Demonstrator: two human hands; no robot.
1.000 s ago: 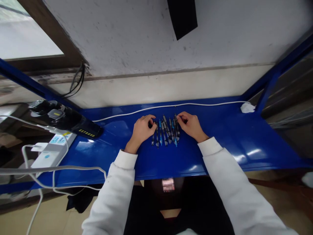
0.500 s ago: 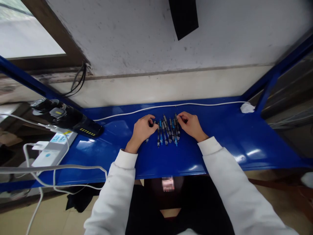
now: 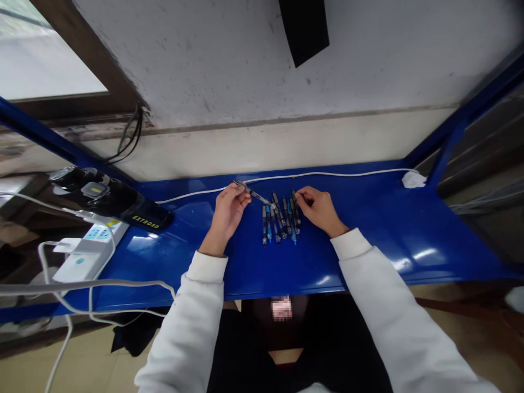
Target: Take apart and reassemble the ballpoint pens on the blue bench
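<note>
Several dark and blue pens lie side by side on a glossy blue shelf. My left hand is lifted a little above the shelf, fingers pinched on one pen that points right toward the row. At the row's right end my right hand rests on the shelf, fingers curled and touching the top of the outermost pen.
A white cable runs along the back of the shelf to a white plug. A black device and a white power strip with white cords sit at the left. A white wall stands behind.
My left hand has picked one pen out of the row's left end and raised it up and back. My right hand has stayed put.
</note>
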